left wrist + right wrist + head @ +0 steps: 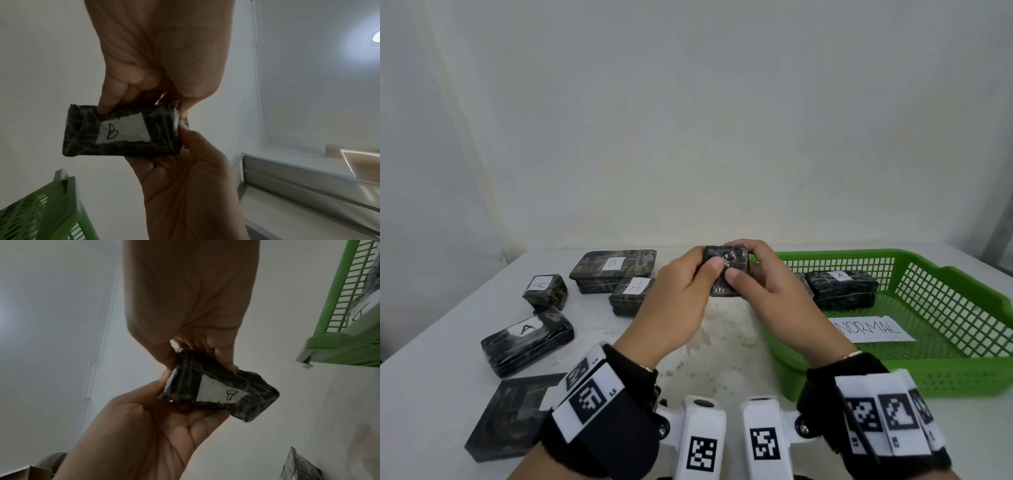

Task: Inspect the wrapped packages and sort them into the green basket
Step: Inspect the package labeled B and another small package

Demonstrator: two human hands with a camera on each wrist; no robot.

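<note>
Both hands hold one small black wrapped package (726, 270) up over the middle of the white table, just left of the green basket (945, 377). My left hand (709, 263) pinches its left end, thumb on the near face. My right hand (739, 260) pinches the right end. The face turned to me shows a puckered spot in the wrap. The wrist views show the underside of the package (123, 131) (222, 394), which carries a white label marked B. In the basket lies a package labelled A (842, 287) beside a paper reading NORMAL (873, 329).
Left of the hands lie several wrapped packages: a large one marked B (613, 275), three marked A (545, 291) (633, 294) (527, 342), and a flat dark one (510, 414) at the near left. A white wall closes off the table's far edge.
</note>
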